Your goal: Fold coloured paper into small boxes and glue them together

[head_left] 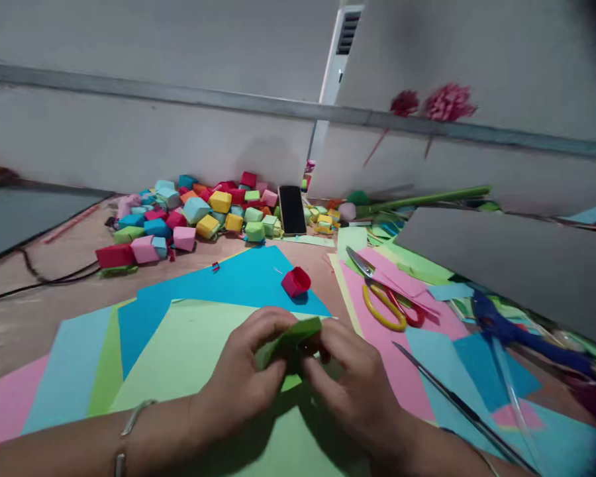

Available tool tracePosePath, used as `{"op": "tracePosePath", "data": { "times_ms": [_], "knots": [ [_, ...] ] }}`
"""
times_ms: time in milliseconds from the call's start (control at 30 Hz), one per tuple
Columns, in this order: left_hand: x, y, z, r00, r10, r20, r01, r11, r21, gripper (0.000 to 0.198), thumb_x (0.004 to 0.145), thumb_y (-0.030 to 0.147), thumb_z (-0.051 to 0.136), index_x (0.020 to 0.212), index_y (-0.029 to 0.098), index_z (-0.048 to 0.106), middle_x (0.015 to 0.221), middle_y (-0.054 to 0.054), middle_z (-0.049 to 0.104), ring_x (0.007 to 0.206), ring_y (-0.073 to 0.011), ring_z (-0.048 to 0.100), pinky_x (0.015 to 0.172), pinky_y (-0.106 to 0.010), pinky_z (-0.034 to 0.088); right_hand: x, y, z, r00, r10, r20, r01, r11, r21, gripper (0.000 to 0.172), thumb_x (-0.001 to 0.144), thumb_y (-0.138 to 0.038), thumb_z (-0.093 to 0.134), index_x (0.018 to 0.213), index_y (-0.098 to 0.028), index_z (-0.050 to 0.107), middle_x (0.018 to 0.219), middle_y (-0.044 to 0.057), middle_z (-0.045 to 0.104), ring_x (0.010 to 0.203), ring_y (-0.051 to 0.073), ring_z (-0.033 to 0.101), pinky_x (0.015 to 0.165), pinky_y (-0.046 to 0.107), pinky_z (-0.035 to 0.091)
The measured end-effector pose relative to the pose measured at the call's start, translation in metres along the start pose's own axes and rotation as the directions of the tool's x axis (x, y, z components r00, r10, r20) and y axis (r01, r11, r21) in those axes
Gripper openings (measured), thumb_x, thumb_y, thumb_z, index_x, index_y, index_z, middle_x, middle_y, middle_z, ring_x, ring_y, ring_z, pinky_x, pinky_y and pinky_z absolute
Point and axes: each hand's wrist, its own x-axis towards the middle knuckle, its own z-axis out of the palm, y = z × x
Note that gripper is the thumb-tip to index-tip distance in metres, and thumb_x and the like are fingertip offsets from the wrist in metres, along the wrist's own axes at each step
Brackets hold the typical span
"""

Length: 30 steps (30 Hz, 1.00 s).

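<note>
The folded green piece (305,327) is matt paper, as are the pale green sheet (189,344) and small red box (295,283). The scissors (373,283) pair metal blades (360,262) with plastic-looking handles (398,324); the phone (292,209) is smooth (glassy, by its look), the bangle (134,417) shiny metal.

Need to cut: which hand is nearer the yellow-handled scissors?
Right: in view, the right hand is below-left of the scissors; the left hand lies farther left.

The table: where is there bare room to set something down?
Bare table shows at left, between the black cord and the pink sheet, and in a narrow strip between the paper blocks and blue sheet. Crowded: right, with scissors and papers; back, with phone; centre, with left hand and right hand.
</note>
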Motion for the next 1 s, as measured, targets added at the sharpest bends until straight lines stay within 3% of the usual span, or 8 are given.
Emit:
{"op": "tracePosePath", "data": {
  "times_ms": [100, 200, 333, 400, 500, 567, 767, 1000],
  "knots": [
    [-0.003, 0.000, 0.000, 0.996, 0.076, 0.044, -0.078, 0.996, 0.038, 0.022, 0.082, 0.008, 0.060, 0.099, 0.020, 0.065, 0.097, -0.005, 0.064, 0.095, -0.0174, 0.061, 0.085, -0.031, 0.050, 0.001, 0.003, 0.001, 0.995, 0.104, 0.003, -0.104, 0.994, 0.042, 0.010, 0.075, -0.009, 0.054, 0.075, -0.018, 0.050, 0.072, 0.001, 0.054, 0.066, 0.015, 0.050, 0.058, 0.026, 0.039],
    [-0.005, -0.001, 0.001, 0.996, 0.084, 0.033, -0.086, 0.995, 0.041, 0.015, 0.082, 0.010, 0.064, 0.093, 0.020, 0.068, 0.093, -0.004, 0.065, 0.089, -0.0163, 0.062, 0.080, -0.029, 0.050, 0.001, 0.005, 0.003, 0.992, 0.125, -0.006, -0.124, 0.988, 0.092, 0.013, 0.075, -0.009, 0.057, 0.084, -0.017, 0.054, 0.079, 0.002, 0.058, 0.069, 0.014, 0.052, 0.060, 0.025, 0.043],
    [-0.005, -0.001, 0.003, 0.999, -0.041, -0.020, 0.041, 0.999, -0.023, 0.019, 0.081, 0.006, 0.061, 0.085, 0.022, 0.070, 0.087, -0.002, 0.066, 0.083, -0.0152, 0.062, 0.076, -0.027, 0.050, -0.001, 0.007, 0.005, 1.000, 0.017, -0.006, -0.016, 0.996, 0.085, 0.016, 0.078, -0.009, 0.055, 0.091, -0.017, 0.060, 0.084, 0.003, 0.065, 0.075, 0.015, 0.057, 0.064, 0.025, 0.045],
    [-0.005, 0.000, 0.004, 0.990, -0.138, -0.025, 0.136, 0.989, -0.049, 0.021, 0.081, 0.008, 0.060, 0.092, 0.023, 0.069, 0.091, -0.002, 0.066, 0.087, -0.0165, 0.063, 0.080, -0.029, 0.050, -0.001, 0.009, 0.004, 1.000, 0.011, -0.004, -0.011, 0.999, 0.048, 0.015, 0.080, -0.009, 0.053, 0.088, -0.017, 0.062, 0.082, 0.003, 0.067, 0.074, 0.015, 0.059, 0.064, 0.027, 0.044],
    [-0.007, 0.000, 0.005, 0.961, -0.274, -0.026, 0.269, 0.956, -0.120, 0.041, 0.076, 0.016, 0.071, 0.114, 0.026, 0.056, 0.110, -0.003, 0.063, 0.104, -0.0207, 0.061, 0.091, -0.034, 0.048, 0.002, 0.010, 0.001, 0.993, 0.115, -0.006, -0.114, 0.993, 0.024, 0.014, 0.082, -0.013, 0.052, 0.083, -0.017, 0.065, 0.074, 0.002, 0.065, 0.066, 0.015, 0.057, 0.060, 0.027, 0.043],
    [-0.008, -0.001, 0.004, 0.944, -0.329, -0.003, 0.321, 0.924, -0.206, 0.054, 0.072, 0.021, 0.077, 0.116, 0.028, 0.046, 0.114, -0.004, 0.061, 0.109, -0.0223, 0.059, 0.092, -0.036, 0.048, 0.005, 0.010, -0.002, 0.980, 0.196, -0.018, -0.195, 0.980, 0.043, 0.014, 0.084, -0.016, 0.052, 0.083, -0.017, 0.066, 0.071, 0.002, 0.064, 0.064, 0.015, 0.057, 0.058, 0.028, 0.043],
    [-0.006, -0.004, 0.005, 0.941, -0.340, 0.004, 0.324, 0.893, -0.313, 0.028, 0.080, 0.025, 0.068, 0.099, 0.024, 0.048, 0.106, -0.003, 0.059, 0.096, -0.0195, 0.062, 0.084, -0.035, 0.051, 0.012, 0.014, -0.004, 0.963, 0.264, -0.058, -0.258, 0.962, 0.089, 0.015, 0.085, -0.019, 0.052, 0.085, -0.017, 0.067, 0.076, 0.003, 0.065, 0.066, 0.016, 0.060, 0.059, 0.028, 0.045],
    [-0.006, -0.003, 0.005, 0.935, -0.350, 0.053, 0.346, 0.873, -0.343, 0.029, 0.086, 0.025, 0.063, 0.112, 0.024, 0.051, 0.114, -0.007, 0.063, 0.100, -0.0207, 0.062, 0.085, -0.035, 0.050, 0.011, 0.017, -0.002, 0.962, 0.274, -0.014, -0.272, 0.959, 0.080, 0.015, 0.087, -0.024, 0.053, 0.087, -0.016, 0.066, 0.082, 0.006, 0.066, 0.074, 0.019, 0.062, 0.065, 0.031, 0.049]
  ]
}}
